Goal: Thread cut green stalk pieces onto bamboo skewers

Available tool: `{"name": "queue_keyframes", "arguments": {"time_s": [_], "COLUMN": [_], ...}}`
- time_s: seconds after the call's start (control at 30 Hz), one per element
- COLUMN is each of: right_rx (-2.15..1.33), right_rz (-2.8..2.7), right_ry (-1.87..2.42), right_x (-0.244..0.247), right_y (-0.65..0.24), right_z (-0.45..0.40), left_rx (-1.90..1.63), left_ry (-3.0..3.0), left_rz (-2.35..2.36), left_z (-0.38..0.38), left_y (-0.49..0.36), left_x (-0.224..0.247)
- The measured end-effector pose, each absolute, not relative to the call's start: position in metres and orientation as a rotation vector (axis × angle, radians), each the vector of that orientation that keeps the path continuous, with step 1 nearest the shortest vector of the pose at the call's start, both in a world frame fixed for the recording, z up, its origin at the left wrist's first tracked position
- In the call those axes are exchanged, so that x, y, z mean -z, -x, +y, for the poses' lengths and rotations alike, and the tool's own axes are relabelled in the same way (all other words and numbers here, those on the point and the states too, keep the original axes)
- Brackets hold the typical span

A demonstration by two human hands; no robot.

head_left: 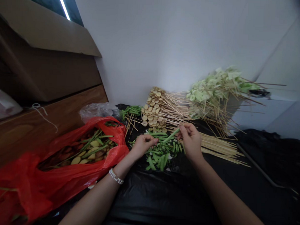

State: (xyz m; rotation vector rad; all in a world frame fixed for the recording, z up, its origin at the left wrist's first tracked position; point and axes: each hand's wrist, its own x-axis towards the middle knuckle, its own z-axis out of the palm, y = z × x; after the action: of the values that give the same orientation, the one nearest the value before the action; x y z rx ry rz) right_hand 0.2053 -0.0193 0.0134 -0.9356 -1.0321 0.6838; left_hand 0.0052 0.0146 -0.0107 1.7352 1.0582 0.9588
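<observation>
My right hand [190,140] pinches the upper end of a long green bean [171,135], which slants down to the left. My left hand [143,145] has its fingers pressed together near the bean's lower end; what lies between them is too small to make out. Beneath both hands is a pile of cut green beans [160,158] on black plastic [142,201]. Just beyond, skewered potato slices [153,109] are stacked, their sticks pointing right. Bare wooden skewers [220,148] lie to the right of my right hand.
A red bag [56,188] with potato slices and bean scraps lies at left. Skewered leafy greens [214,88] rise at the back right. Behind the red bag are clear plastic [99,111] and skewered beans [132,110]. A cardboard box [48,66] stands at upper left.
</observation>
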Motion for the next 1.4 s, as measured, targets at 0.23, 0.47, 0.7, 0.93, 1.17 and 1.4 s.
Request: {"name": "queue_keyframes", "arguments": {"time_s": [0.23,0.47,0.7,0.93,1.17,1.4], "right_rx": [-0.878,-0.418,0.557,0.571,0.37,0.015], "right_rz": [-1.108,-1.55,-2.284,-2.415,-2.239,-1.976], "right_ry": [0.945,1.059,1.127,1.209,1.29,1.289], "right_x": [-0.004,0.0,0.0,0.005,0.007,0.011], "right_y": [-0.189,-0.187,-0.185,-0.188,-0.183,-0.176], "right_z": [-0.022,-0.028,-0.035,-0.031,-0.035,-0.034], "left_rx": [-0.987,-0.916,-0.965,-0.878,-1.011,-1.067], "left_ry": [-1.667,-1.885,-2.217,-2.351,-2.074,-1.612], "left_rz": [0.964,0.922,0.97,0.95,0.896,0.898], "left_z": [0.003,0.004,0.005,0.002,0.005,0.0], "left_y": [-0.01,-0.011,-0.008,-0.006,-0.008,-0.015], "left_x": [0.001,0.004,0.008,0.004,0.003,0.003]}}
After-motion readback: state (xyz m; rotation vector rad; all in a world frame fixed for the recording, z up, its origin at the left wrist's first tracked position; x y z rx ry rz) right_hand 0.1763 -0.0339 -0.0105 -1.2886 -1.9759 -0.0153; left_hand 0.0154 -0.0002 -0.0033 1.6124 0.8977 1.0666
